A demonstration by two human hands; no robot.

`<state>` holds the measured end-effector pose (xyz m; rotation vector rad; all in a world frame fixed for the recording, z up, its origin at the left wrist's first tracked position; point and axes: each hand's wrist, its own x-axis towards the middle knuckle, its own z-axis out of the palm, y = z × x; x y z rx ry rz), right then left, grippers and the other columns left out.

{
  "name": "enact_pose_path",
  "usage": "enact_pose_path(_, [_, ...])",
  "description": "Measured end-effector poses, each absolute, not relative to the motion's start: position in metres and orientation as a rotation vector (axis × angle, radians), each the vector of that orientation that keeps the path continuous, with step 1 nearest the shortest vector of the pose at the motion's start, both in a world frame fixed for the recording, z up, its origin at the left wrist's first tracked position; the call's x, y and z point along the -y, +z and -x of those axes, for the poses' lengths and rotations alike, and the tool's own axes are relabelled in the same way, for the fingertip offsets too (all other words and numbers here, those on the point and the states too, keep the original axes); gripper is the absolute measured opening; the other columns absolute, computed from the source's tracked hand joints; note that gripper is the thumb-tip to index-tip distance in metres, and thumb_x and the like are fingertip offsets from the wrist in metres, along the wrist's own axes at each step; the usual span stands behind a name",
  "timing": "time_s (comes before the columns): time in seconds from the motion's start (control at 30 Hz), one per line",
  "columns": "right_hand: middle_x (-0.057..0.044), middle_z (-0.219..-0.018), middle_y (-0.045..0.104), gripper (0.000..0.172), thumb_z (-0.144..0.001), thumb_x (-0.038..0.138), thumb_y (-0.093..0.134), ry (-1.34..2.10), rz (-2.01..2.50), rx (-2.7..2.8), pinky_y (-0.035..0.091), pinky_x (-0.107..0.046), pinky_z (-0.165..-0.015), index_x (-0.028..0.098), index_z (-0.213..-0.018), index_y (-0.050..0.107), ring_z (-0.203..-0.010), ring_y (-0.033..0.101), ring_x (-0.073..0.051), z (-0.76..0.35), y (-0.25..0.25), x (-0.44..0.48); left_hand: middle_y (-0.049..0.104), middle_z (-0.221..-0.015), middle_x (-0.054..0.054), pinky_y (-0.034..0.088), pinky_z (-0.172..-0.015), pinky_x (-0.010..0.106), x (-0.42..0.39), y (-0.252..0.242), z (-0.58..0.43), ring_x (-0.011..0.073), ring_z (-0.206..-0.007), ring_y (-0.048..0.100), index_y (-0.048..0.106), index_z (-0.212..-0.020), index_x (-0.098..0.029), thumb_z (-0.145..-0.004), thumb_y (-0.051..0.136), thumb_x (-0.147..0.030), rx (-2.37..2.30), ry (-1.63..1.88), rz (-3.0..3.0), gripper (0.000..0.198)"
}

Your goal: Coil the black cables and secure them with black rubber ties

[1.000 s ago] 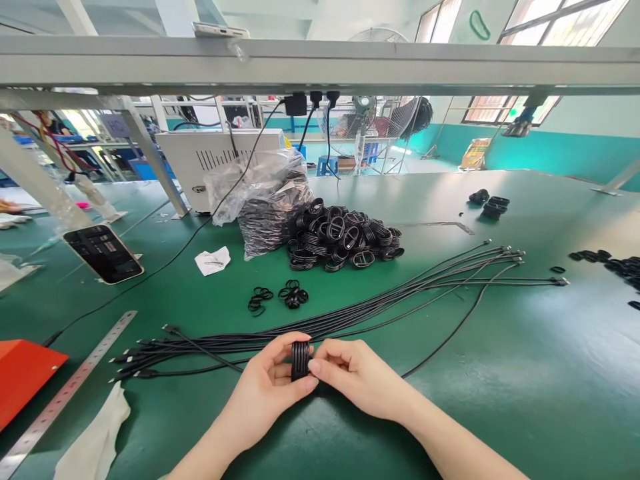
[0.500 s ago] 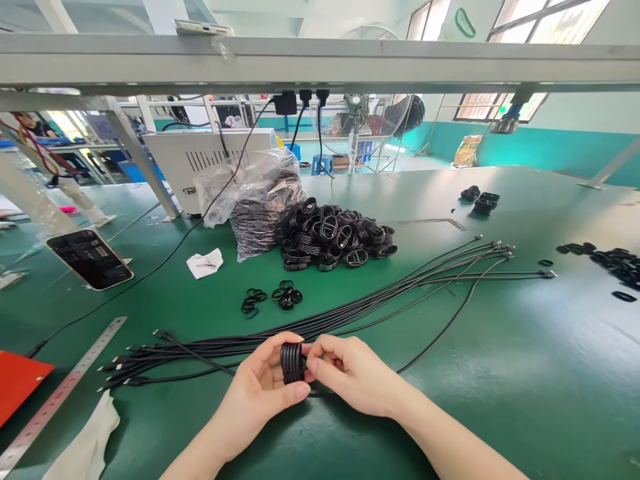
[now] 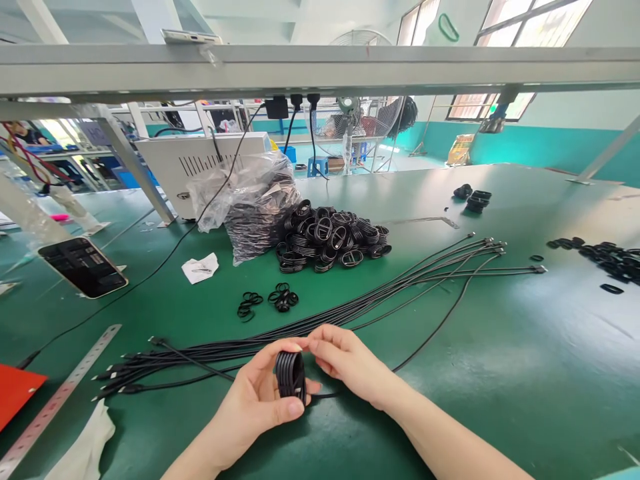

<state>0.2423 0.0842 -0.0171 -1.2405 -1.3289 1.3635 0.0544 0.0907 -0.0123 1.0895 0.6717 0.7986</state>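
Note:
My left hand (image 3: 255, 390) holds a coiled black cable (image 3: 289, 375) upright between thumb and fingers. My right hand (image 3: 347, 363) is just right of the coil, its thumb and index finger pressed together and meeting my left fingertips at the coil's top edge. Whether anything sits in that pinch is too small to tell. A bundle of straight black cables (image 3: 320, 317) lies across the table behind both hands, connectors at each end. Beyond it are two small clusters of black rings (image 3: 283, 298) and a large pile of coiled black cables (image 3: 333, 237).
A clear plastic bag (image 3: 257, 213) full of dark items stands beside the pile. To the left are a propped phone (image 3: 83, 267), a steel ruler (image 3: 65, 393) and a red item (image 3: 17, 393). More black rings (image 3: 613, 260) lie at the right. A metal beam (image 3: 320, 70) spans overhead.
The coil has tilted in my left hand so its opening shows more. My right fingers have moved from the coil's right side up to its top edge. The view has shifted slightly.

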Motion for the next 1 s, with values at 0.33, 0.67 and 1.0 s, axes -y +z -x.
enact_pose_path(0.33, [0.006, -0.055, 0.048, 0.03, -0.075, 0.044, 0.071, 1.766, 0.996, 1.095, 0.024, -0.021, -0.05, 0.017, -0.075, 0.058, -0.052, 0.037, -0.008, -0.238, -0.01, -0.08, 0.075, -0.085, 0.005, 0.057, -0.076, 0.034, -0.093, -0.015, -0.057, 0.026, -0.086, 0.071, 0.057, -0.122, -0.025, -0.06, 0.085, -0.019, -0.887, 0.724, -1.151, 0.068])
enact_pose_path(0.67, [0.005, -0.049, 0.049, 0.044, -0.087, 0.057, 0.053, 1.565, 1.085, 1.222, 0.023, -0.024, -0.046, 0.018, -0.067, 0.054, -0.043, 0.031, -0.008, -0.23, -0.021, -0.078, 0.07, -0.113, 0.008, 0.056, -0.08, 0.035, -0.096, -0.013, -0.056, 0.0238, -0.084, 0.072, 0.059, -0.118, -0.026, -0.065, 0.084, -0.023, -0.911, 0.697, -1.091, 0.059])
enact_pose_path(1.0, [-0.007, -0.132, 0.05, 0.098, -0.046, 0.033, 0.092, 0.712, 1.17, 1.779, 0.038, -0.04, -0.098, 0.03, -0.131, 0.043, -0.124, 0.04, -0.028, -0.222, -0.025, -0.07, 0.069, -0.118, 0.011, 0.055, -0.071, 0.029, -0.1, -0.008, -0.049, 0.024, -0.094, 0.071, 0.052, -0.131, -0.027, -0.09, 0.059, -0.029, -0.739, 0.629, -0.84, 0.041])
